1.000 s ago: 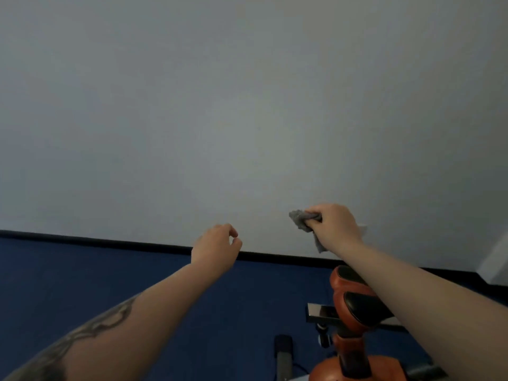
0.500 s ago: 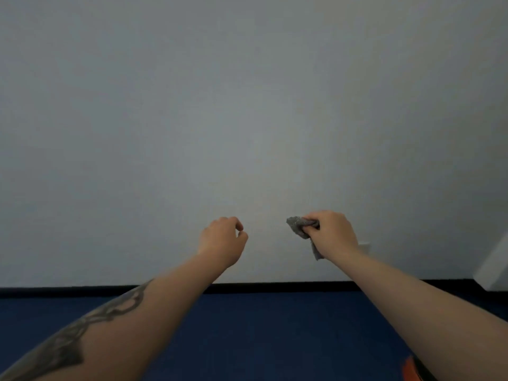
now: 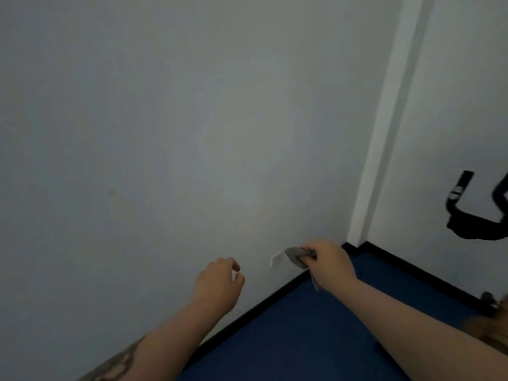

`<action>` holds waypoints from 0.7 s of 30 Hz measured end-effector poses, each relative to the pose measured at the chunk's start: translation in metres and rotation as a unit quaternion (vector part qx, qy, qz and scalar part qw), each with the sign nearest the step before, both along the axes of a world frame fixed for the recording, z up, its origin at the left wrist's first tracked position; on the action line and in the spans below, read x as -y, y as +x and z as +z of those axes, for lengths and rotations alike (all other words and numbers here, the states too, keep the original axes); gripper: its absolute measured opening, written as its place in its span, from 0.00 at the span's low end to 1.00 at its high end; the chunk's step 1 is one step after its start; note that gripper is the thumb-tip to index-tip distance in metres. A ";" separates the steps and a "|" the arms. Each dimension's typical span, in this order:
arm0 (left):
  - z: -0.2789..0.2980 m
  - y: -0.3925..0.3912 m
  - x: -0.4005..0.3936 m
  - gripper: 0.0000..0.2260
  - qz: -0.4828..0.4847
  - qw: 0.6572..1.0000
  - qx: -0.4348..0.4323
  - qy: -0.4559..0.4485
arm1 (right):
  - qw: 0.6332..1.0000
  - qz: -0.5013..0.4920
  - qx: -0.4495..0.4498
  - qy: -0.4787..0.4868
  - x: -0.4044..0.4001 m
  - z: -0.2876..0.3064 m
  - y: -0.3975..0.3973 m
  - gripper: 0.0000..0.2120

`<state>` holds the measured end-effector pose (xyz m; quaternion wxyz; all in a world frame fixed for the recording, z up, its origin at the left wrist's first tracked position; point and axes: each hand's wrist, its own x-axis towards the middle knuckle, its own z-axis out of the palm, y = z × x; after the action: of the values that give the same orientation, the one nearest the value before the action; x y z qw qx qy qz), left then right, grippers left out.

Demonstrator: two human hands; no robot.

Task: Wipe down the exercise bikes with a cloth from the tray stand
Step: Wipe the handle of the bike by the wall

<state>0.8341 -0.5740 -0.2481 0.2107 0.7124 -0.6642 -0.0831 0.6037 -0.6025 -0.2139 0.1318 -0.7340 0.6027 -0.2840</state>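
Note:
My right hand (image 3: 331, 261) is raised in front of the wall and grips a crumpled grey cloth (image 3: 295, 255), which sticks out to the left of the fist and hangs a little below it. My left hand (image 3: 218, 287) floats beside it, lower and to the left, fingers loosely curled around nothing. At the right edge, black handlebars of an exercise bike (image 3: 467, 215) stand against the wall, far from both hands. The rest of that bike is out of frame.
A pale wall fills most of the view, with a white corner post (image 3: 384, 133) at right. Blue floor (image 3: 316, 339) with a black skirting strip (image 3: 261, 306) runs below. A small white wall plate (image 3: 275, 260) sits left of the cloth.
The view has swung to the right: the orange bike dropped out of sight, and the wall corner and black handlebars came into view. Both hands keep their pose, the cloth still gripped.

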 end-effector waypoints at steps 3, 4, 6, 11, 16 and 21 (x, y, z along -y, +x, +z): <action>0.005 -0.029 0.060 0.14 -0.053 0.998 -0.011 -0.006 | 0.998 -0.066 0.005 -0.003 0.041 0.006 -0.033 0.09; 0.008 -0.038 0.080 0.14 -0.067 0.998 -0.015 -0.008 | 0.997 -0.082 0.005 -0.001 0.052 0.008 -0.041 0.10; 0.015 -0.054 0.120 0.14 -0.096 0.995 -0.020 -0.020 | 0.994 -0.106 -0.002 -0.004 0.072 0.011 -0.056 0.11; 0.029 -0.091 0.202 0.13 -0.173 0.982 -0.053 -0.052 | 0.983 -0.184 -0.003 -0.002 0.122 0.022 -0.079 0.11; 0.033 -0.123 0.290 0.14 -0.258 0.963 -0.042 -0.062 | 0.971 -0.239 -0.011 -0.025 0.172 0.030 -0.091 0.11; 0.048 -0.165 0.368 0.14 -0.360 0.929 -0.051 -0.074 | 0.931 -0.361 0.024 -0.056 0.211 0.037 -0.118 0.09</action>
<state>0.6687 -0.9417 -0.2002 0.2527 0.4029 -0.8685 -0.1401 0.4858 -0.8137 -0.1767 -0.0067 -0.4666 0.8065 -0.3631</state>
